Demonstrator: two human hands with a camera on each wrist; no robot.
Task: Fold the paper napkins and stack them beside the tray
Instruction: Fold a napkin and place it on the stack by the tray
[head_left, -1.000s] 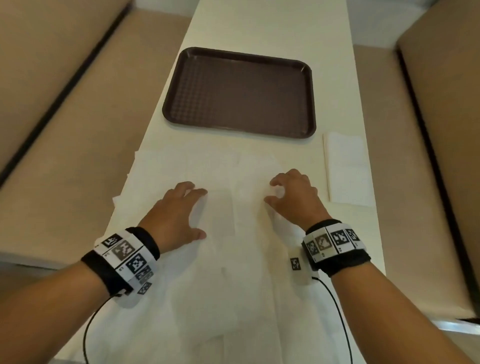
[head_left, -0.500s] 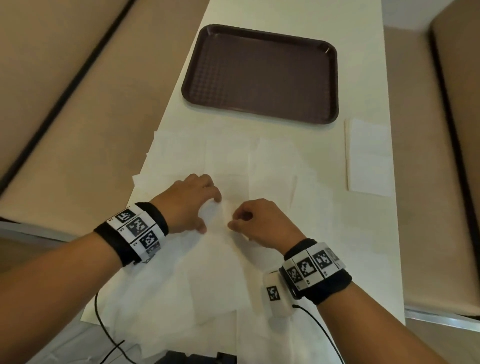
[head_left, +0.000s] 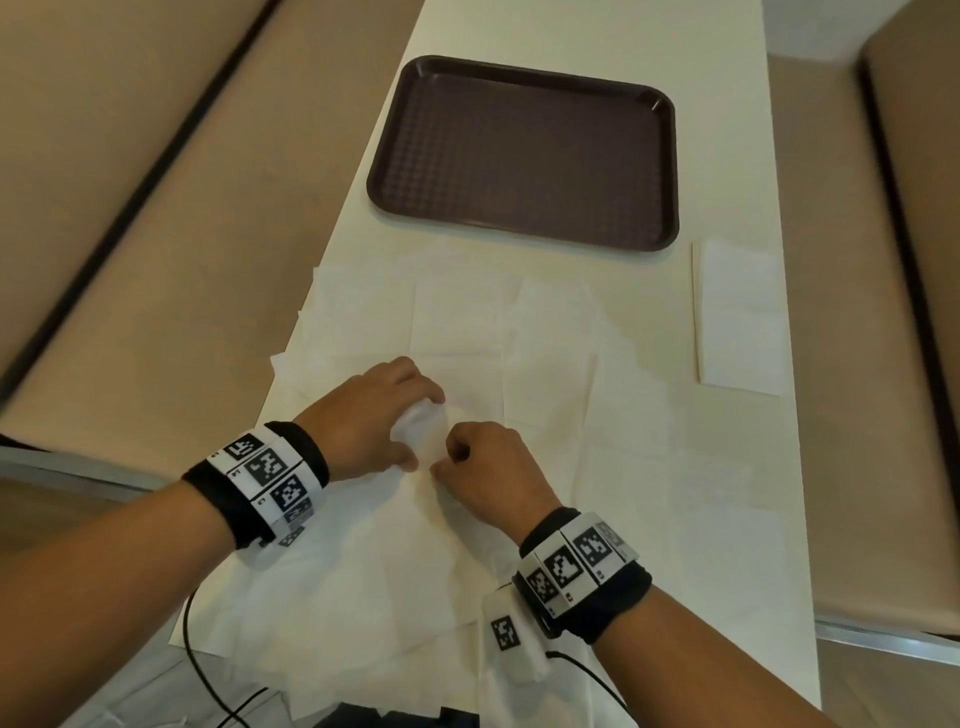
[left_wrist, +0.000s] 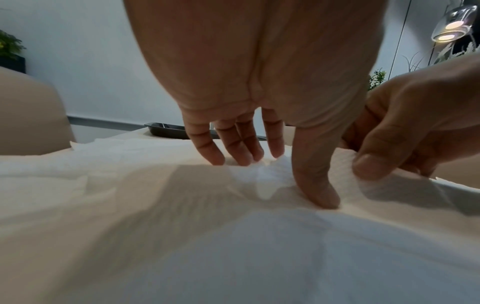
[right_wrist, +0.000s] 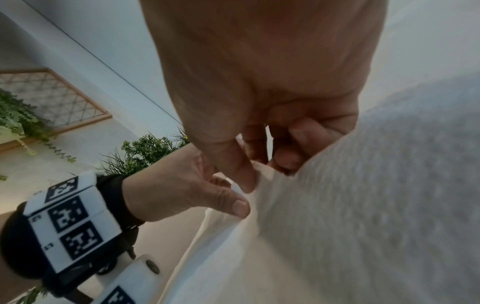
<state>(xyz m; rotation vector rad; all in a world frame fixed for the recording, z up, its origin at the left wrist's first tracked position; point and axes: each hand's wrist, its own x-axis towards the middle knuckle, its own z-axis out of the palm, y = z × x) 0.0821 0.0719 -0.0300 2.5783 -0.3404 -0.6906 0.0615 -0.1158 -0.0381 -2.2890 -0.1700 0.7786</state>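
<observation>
Head view: one napkin (head_left: 423, 426) is being lifted from the loose spread near the table's (head_left: 519, 31) front edge, pinched by the right hand (head_left: 488, 467) while the left hand (head_left: 369, 415) curls round its raised fold. Only the top sheet should be separated, edges then matched before creasing; a folded stack (head_left: 737, 317) waits right of the tray (head_left: 524, 150).
</observation>
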